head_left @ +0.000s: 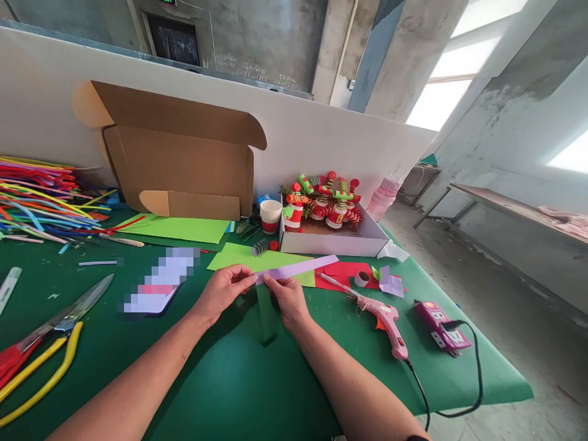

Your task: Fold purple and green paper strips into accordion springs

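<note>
My left hand [228, 293] pinches the near end of a light purple paper strip [303, 267] between thumb and fingers. Close beside it, my right hand [290, 301] has its thumb pressed on the same strip, which runs out to the right beyond my fingers. From the pinched end a green paper strip [265, 312] extends down toward me, roughly at a right angle to the purple one. My fingertips cover the spot where the two strips meet. Past my hands lie a light green sheet [234, 256] and a red sheet [337, 274] of paper.
A pink glue gun [386, 315] and a purple power box [438, 324] with a black cord lie right. Scissors [64, 324] and a phone [160, 282] are left. Behind stand paper cups [271, 214], a white tray [331, 245] of red-green paper figures, and an open cardboard box [184, 165].
</note>
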Available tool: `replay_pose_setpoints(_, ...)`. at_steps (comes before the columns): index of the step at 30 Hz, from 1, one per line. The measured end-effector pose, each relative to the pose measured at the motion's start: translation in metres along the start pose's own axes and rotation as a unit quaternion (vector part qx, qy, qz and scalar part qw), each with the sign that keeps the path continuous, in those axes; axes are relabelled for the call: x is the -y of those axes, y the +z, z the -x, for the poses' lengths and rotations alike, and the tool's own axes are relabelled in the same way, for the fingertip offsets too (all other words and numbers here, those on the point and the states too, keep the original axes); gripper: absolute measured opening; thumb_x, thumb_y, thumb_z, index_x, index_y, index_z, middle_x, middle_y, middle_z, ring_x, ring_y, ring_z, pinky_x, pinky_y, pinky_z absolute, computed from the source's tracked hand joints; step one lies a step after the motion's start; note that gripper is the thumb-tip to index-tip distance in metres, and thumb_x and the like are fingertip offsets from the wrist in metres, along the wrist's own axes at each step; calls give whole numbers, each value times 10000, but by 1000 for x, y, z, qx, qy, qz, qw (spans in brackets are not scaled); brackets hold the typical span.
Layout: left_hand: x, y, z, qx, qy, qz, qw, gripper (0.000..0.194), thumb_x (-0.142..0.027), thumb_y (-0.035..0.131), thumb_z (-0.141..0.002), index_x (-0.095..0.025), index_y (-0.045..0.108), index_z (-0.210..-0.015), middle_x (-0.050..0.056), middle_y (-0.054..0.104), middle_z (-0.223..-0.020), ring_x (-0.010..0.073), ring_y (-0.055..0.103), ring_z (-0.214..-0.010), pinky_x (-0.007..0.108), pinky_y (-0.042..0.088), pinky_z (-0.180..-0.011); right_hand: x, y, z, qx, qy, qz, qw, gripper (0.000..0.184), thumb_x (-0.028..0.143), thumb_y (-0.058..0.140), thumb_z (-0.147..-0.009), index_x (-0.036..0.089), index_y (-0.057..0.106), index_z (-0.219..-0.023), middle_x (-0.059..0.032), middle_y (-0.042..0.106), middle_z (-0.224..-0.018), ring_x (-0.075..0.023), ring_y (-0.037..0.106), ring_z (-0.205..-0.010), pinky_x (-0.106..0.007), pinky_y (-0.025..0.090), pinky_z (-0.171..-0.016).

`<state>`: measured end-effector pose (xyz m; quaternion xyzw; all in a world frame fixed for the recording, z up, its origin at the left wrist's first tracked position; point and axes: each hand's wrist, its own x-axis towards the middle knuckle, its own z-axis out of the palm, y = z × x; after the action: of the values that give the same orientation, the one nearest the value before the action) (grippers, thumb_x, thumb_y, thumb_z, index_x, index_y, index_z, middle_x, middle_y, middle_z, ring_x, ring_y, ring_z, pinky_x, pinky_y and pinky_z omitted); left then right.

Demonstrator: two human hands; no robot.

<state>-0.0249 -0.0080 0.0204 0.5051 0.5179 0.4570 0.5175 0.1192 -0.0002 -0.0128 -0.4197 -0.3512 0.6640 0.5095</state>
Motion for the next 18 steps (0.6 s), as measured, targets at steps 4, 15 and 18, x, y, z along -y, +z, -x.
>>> replay_pose_setpoints(4,1,-1,-1,-9,14,-13,1000,374,-534,759,-593,-178,647,-628,-11,576,-601,136,496,-602,250,424,-577,5,-1,2,35,9,53,998,369,488,826,-552,165,753,-716,23,623,-540,-92,469,-495,-232,340,-482)
replay_pose_setpoints(15,4,-5,-4,-27,15,-1,1000,422,-582,724,-628,-172,674,-713,14,621,-631,151,538,-610,268,447,-599,10,-3,1,63,24,138,988,438,586,768,-574,157,684,-601,30,575,-470,-39,295,-355,-241,149,-383)
replay_pose_setpoints(18,3,-6,-3,-2,5,-5,1000,378,-524,761,-605,-174,669,-714,-1,611,-637,138,519,-607,252,430,-589,13,-2,3,74,25,142,987,419,567,766,-589,157,679,-589,41,531,-437,-43,290,-368,-246,155,-402)
